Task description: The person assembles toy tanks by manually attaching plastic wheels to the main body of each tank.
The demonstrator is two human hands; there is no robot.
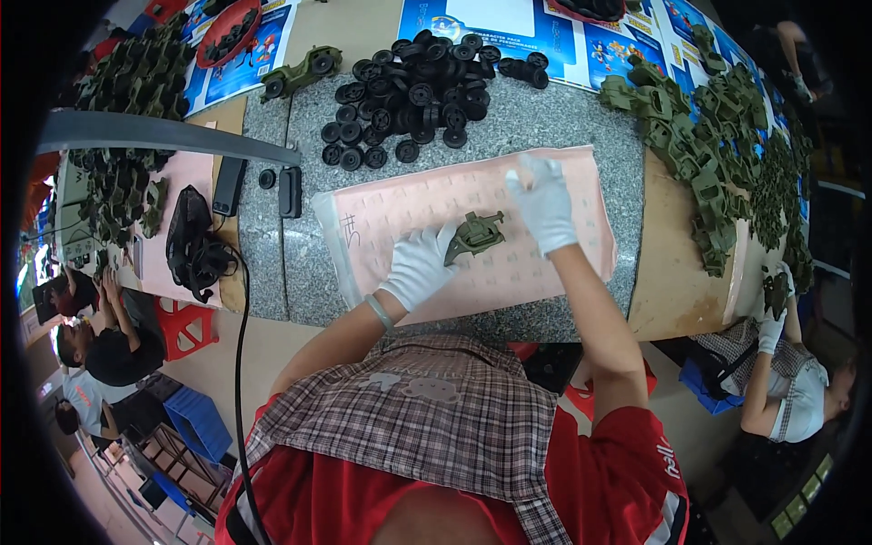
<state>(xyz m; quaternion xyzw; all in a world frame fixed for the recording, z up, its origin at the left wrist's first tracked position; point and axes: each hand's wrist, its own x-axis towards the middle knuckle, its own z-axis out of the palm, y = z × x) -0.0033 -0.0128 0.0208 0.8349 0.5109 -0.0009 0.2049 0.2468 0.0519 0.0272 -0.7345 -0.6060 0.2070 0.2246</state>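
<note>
My left hand (421,270), in a white glove, grips a dark green plastic toy vehicle body (476,233) over the pink sheet (400,200). Its thumb and fingers close on the near left end of the body. To the right, my right hand (545,204), also gloved in white, is raised over the far right part of the sheet, apart from the toy. Its fingertips are smeared, so I cannot make out whether anything is between them. Beyond the sheet lies a heap of black toy wheels (422,95).
A green toy vehicle with black wheels (302,73) stands left of the heap. Green bodies (704,136) pile up at right, more (127,100) at left. A grey bar (163,132) reaches over the left side. A black cable (243,363) hangs beside me. A co-worker's gloved hands (774,318) work at far right.
</note>
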